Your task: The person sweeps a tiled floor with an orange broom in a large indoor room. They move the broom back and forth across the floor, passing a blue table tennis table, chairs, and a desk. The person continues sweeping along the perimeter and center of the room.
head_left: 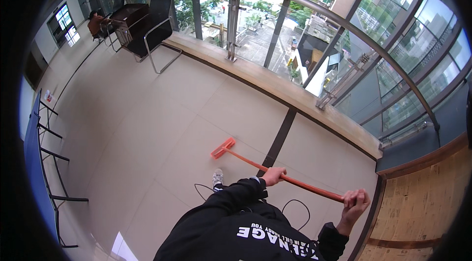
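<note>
A red long-handled broom [305, 185] slants across in front of me, its rectangular head [223, 148] down on the pale tiled floor [162, 128]. My left hand [274, 176] is closed around the middle of the handle. Near the handle's upper end, at the right, my right hand [355, 203] grips it with bent fingers. Just below the broom head shows my white shoe [218, 176].
Along the far side runs a glass railing with a metal handrail [314, 4] above a low ledge. A black chair [156, 25] and dark desk [129, 15] stand far left, a seated person [96, 25] beyond. Blue panels [37, 162] with black legs line the left; wooden boards [427, 202] lie right.
</note>
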{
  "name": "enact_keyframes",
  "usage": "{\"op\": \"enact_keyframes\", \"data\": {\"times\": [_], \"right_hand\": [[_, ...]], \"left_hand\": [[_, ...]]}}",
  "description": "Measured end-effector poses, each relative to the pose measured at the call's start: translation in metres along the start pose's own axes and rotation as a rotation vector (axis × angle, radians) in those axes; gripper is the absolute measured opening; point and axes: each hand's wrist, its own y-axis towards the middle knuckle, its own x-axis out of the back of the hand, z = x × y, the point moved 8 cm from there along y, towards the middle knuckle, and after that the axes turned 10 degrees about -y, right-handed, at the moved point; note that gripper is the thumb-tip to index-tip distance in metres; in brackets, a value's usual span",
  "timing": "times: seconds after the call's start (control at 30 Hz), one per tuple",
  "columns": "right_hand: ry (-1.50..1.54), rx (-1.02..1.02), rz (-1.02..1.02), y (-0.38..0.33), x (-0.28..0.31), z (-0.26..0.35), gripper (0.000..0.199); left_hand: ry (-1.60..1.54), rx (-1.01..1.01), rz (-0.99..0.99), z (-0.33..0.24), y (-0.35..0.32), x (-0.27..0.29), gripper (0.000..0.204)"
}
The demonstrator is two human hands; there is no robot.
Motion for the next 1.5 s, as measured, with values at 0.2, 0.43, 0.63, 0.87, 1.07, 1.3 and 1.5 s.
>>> {"op": "enact_keyframes", "data": {"times": [0.2, 0.43, 0.63, 0.87, 1.07, 1.3, 1.5], "right_hand": [[0.057, -0.097, -0.054, 0.011, 0.073, -0.028, 0.038], [0.172, -0.403, 0.335, -0.013, -0.010, -0.147, 0.031], [0.146, -0.561, 0.740, -0.088, -0.090, -0.169, 0.029], [0.140, -0.509, 0.438, -0.056, -0.001, -0.131, 0.026], [0.034, -0.172, -0.011, -0.033, 0.136, -0.025, 0.034], [-0.122, 0.085, -0.210, -0.057, 0.196, 0.073, 0.036], [-0.054, -0.110, -0.226, -0.034, 0.198, 0.002, 0.034]], "left_hand": [[0.189, -0.081, -0.011, -0.019, -0.026, -0.051, 0.031], [0.319, 0.368, -0.189, 0.078, -0.134, 0.004, 0.044], [0.418, 0.692, -0.334, 0.121, -0.224, 0.037, 0.083], [0.387, 0.383, -0.087, 0.065, -0.155, -0.008, 0.081], [0.149, 0.041, 0.349, -0.048, -0.062, -0.117, 0.073], [0.065, -0.209, 0.552, -0.136, -0.032, -0.194, 0.055], [0.205, -0.080, 0.493, -0.084, -0.040, -0.168, 0.053]]}}
